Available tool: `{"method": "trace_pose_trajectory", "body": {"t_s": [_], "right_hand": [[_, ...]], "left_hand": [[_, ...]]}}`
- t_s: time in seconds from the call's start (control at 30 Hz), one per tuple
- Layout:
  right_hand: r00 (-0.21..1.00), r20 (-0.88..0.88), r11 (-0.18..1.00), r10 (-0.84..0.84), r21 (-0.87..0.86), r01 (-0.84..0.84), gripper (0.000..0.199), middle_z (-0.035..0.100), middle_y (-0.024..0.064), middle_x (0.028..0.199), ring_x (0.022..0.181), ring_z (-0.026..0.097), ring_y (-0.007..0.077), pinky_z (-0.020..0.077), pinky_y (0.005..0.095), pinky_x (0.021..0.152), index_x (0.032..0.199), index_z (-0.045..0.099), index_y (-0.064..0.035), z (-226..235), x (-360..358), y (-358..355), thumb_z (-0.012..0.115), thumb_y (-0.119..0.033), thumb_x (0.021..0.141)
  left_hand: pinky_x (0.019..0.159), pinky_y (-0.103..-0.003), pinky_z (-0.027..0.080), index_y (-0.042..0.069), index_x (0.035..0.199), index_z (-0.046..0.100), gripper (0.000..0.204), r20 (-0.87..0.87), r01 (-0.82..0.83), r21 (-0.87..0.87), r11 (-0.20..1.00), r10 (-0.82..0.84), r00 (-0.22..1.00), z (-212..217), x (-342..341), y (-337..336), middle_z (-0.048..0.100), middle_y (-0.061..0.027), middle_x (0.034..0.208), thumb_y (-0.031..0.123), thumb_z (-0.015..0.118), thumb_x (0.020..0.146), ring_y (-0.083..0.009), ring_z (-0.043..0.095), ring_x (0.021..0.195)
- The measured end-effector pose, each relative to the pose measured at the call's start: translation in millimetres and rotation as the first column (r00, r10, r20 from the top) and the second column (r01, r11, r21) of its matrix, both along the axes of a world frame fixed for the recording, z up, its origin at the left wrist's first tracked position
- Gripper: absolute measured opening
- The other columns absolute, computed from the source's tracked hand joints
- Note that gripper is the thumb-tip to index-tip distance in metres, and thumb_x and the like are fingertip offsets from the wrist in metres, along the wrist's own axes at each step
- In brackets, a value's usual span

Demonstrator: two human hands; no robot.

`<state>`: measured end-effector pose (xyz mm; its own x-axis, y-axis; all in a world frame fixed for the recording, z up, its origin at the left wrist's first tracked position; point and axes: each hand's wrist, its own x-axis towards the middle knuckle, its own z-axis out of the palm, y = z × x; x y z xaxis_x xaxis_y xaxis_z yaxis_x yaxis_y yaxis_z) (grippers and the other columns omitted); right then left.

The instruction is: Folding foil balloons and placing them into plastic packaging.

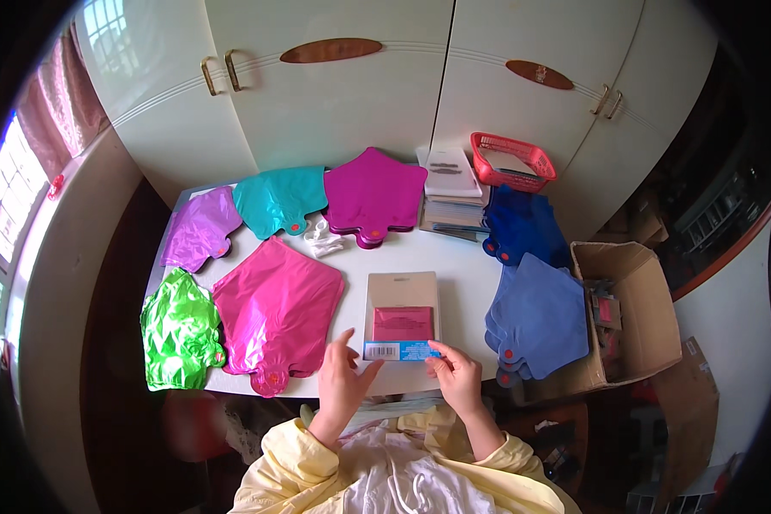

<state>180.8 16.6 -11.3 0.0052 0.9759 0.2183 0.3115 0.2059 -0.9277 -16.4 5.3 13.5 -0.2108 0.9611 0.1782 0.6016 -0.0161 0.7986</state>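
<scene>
A flat clear package (pixel 404 295) lies on the white table in front of me. It has a pale card back, a folded shiny pink foil piece (pixel 403 324) and a blue strip with a barcode (pixel 384 351) along its near edge. My left hand (pixel 344 383) is just left of the near left corner, thumb and index finger spread, holding nothing. At the near right corner, my right hand (pixel 459 377) has its index fingertip and thumb apart at the package's edge, with its other fingers curled.
Foil balloon stacks in pink (pixel 278 304), green (pixel 182 330), lilac (pixel 201 227), teal (pixel 278 199), magenta (pixel 374 190), dark blue (pixel 527 224) and grey-blue (pixel 540 317) ring the table (pixel 467 295). Behind are packages (pixel 454 193) and a red basket (pixel 514 163). A cardboard box (pixel 642 300) stands right.
</scene>
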Motion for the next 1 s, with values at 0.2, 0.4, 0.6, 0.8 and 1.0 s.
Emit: {"method": "trace_pose_trajectory", "body": {"t_s": [0.2,0.4,0.6,0.8,1.0], "right_hand": [[0.949,0.312,0.997,0.047,0.035,-0.061,0.028,0.067,0.0141,0.082,0.067,0.065,0.0243,0.0512,0.0336,0.059,0.108,0.065,-0.0041,9.8,2.9,8.1,0.068,-0.007,0.081],[0.846,0.526,0.974,0.088,0.132,-0.184,0.035,0.066,0.0137,0.078,0.070,0.066,0.0308,0.0519,0.0381,0.060,0.113,0.064,-0.0134,18.5,12.4,23.9,0.070,-0.024,0.080],[0.386,0.885,0.958,0.258,-0.184,-0.219,0.043,0.066,0.0137,0.073,0.065,0.066,0.0311,0.0518,0.0398,0.055,0.120,0.061,-0.0234,57.9,13.8,29.8,0.066,-0.040,0.081],[0.354,0.904,0.953,0.238,-0.147,-0.266,0.025,0.066,0.0164,0.084,0.079,0.064,0.0344,0.0519,0.0435,0.069,0.107,0.065,-0.0139,82.5,59.1,128.4,0.058,-0.025,0.086],[0.519,0.848,0.974,0.106,0.016,-0.225,0.016,0.066,0.0147,0.089,0.086,0.064,0.0318,0.0506,0.0405,0.078,0.090,0.070,-0.0046,80.9,88.9,263.3,0.060,-0.014,0.081]], "left_hand": [[0.098,-0.042,0.041,0.010,0.115,0.063,0.043,-0.524,0.438,0.172,0.882,-0.295,0.799,0.9,-7.6,14.0,0.061,-0.0127,0.117,0.019,0.073,0.074,-0.0262,0.054,0.116],[0.095,-0.039,0.046,0.007,0.106,0.065,0.027,-0.598,0.524,0.207,0.826,-0.317,0.736,-8.0,1.7,21.3,0.066,-0.0114,0.111,0.016,0.065,0.080,-0.0254,0.062,0.105],[0.085,-0.037,0.053,0.003,0.102,0.065,0.026,-0.657,0.549,0.232,0.803,-0.287,0.697,-11.7,12.0,19.0,0.067,-0.0152,0.105,0.011,0.061,0.077,-0.0273,0.065,0.098],[0.085,-0.036,0.053,-0.001,0.104,0.063,0.031,-0.668,0.539,0.201,0.818,-0.288,0.686,-8.4,12.9,12.5,0.066,-0.0178,0.106,0.010,0.058,0.075,-0.0281,0.066,0.098],[0.084,-0.035,0.053,0.000,0.106,0.062,0.033,-0.665,0.545,0.179,0.819,-0.308,0.680,-6.6,15.7,13.8,0.066,-0.0178,0.106,0.008,0.057,0.075,-0.0282,0.066,0.098]]}}
